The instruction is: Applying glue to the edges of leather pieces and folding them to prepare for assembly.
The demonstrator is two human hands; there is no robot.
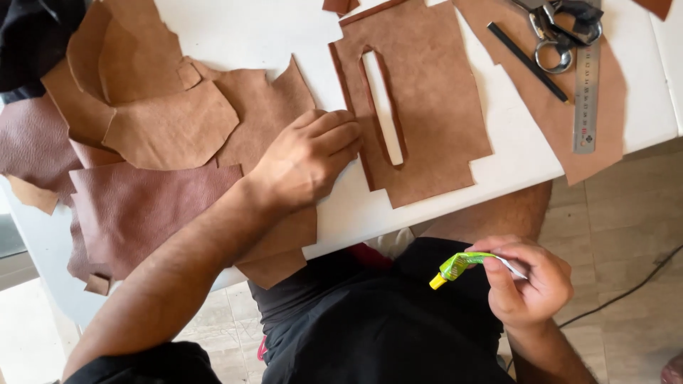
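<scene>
Nearest, right hand (530, 284) closed around a green-and-yellow glue tube (459, 267) above the lap, left hand (306, 160) lying open with fingers pressed on the slotted brown leather piece (427, 107) on the white table (512, 153), leather scraps (163, 121) leftward, farther off black pencil (528, 62), steel ruler (586, 92), scissors (558, 32).

Under my left hand (306, 165): matt, suede-like brown leather panel with a slot (420, 107)
In my right hand (530, 284): glossy green-and-yellow tube (459, 265) (plastic, seemingly)
Steel ruler (586, 92): brushed metal
White tabletop (249, 32): smooth
</scene>
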